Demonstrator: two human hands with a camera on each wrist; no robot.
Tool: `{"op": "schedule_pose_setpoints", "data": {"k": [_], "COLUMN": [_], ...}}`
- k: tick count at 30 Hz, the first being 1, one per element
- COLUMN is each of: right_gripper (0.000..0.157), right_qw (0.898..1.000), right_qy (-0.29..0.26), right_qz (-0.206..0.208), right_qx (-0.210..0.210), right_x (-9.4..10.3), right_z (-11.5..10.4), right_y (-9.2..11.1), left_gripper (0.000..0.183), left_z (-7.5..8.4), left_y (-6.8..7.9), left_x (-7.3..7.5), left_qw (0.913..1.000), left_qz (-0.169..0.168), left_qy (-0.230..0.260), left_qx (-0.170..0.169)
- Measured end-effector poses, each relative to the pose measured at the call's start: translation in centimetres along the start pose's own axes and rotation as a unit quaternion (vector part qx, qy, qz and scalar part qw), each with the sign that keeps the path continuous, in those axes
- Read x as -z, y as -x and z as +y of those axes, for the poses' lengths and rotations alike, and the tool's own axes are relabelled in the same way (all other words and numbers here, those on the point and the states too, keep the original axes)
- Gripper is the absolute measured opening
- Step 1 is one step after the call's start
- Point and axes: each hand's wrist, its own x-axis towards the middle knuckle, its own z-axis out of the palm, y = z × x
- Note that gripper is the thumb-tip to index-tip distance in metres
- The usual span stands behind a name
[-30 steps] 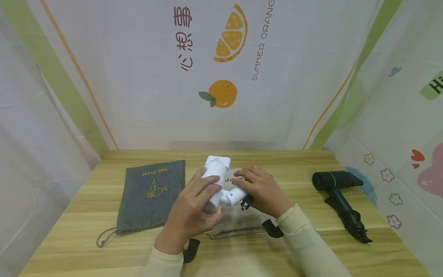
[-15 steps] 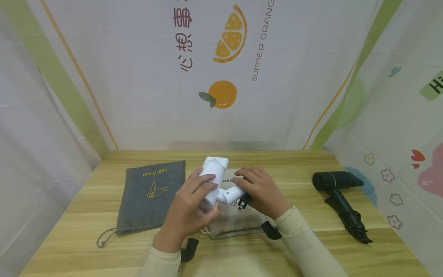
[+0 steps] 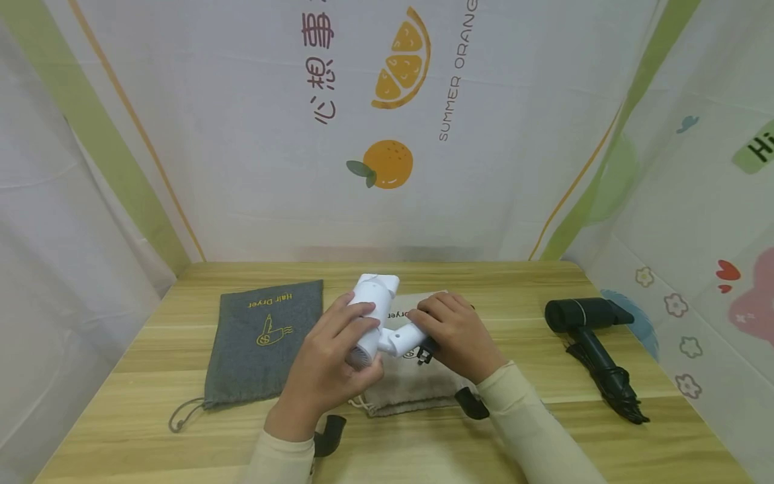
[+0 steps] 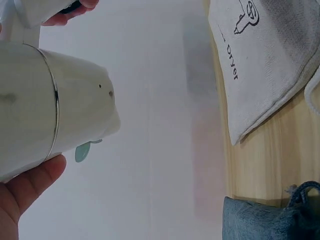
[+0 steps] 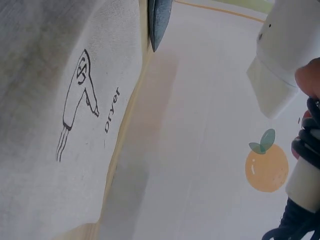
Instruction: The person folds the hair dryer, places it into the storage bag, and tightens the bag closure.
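Gripping the white dryer point(image 3: 376, 298) by its barrel point(image 4: 30, 115) and handle point(image 3: 404, 338), two hands hold it over the cream pouch point(image 3: 417, 384), near the middle of the table point(image 3: 145, 390). The left hand point(image 3: 332, 349) is curled round the barrel, fingers across the top and thumb near the grille point(image 3: 361, 356), which is the end closer to the person. The flat nozzle point(image 3: 378, 280) points away, toward the backdrop point(image 3: 272, 168). The right hand point(image 3: 456, 333) has its fingers bent over the handle, which slants off to the right of the barrel; the right wrist view shows dark cord point(image 5: 309, 156) wound round it. A black plug point(image 3: 425, 353) sticks out just below those fingers. In the left wrist view the dryer stands apart from the cream pouch, which lies flat on the table with a printed dryer outline. To the left lies the grey pouch point(image 3: 260, 363), its yellow lettering upside down from the person's side and its drawstring point(image 3: 181, 417) looped at the near left corner. Well apart on the right, the black dryer point(image 3: 574, 314) rests with its nozzle pointing right, its handle toward the person and its cord bundled there. Pale sleeves point(image 3: 538, 430) reach the wrists, and a curved black piece point(image 3: 329, 435) shows beside the left one.
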Motion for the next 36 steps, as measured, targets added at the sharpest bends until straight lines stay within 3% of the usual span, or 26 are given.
{"op": "schedule_pose_setpoints", "data": {"k": [8,18,25,31,36], "right_gripper": [0.042,0.039,0.036,0.034,0.038], "right_qw": [1.000,0.999,0.999,0.998,0.998], "right_qy": [0.025,0.044,0.041,0.042,0.031], "right_qz": [0.018,0.024,0.028,0.046,0.041], "right_qx": [0.002,-0.014,-0.021,-0.021,-0.039], "right_x": [0.1,0.2,0.4,0.6,0.7], "right_z": [-0.1,-0.2,-0.3,-0.7,-1.1], "right_y": [-0.3,-0.4,-0.5,-0.8,-1.1], "left_gripper": [0.040,0.043,0.052,0.046,0.046], "left_z": [0.0,0.2,0.5,0.9,0.9], "left_y": [-0.1,-0.2,-0.2,-0.4,-0.4], "left_x": [0.1,0.0,-0.4,-0.1,0.1], "left_qw": [0.9991,0.9970,0.9937,0.9930,0.9927], "left_qz": [-0.013,-0.012,-0.004,-0.002,0.005], "left_qy": [-0.014,-0.054,-0.100,-0.106,-0.116], "left_qx": [0.037,0.055,0.050,0.051,0.033]}}
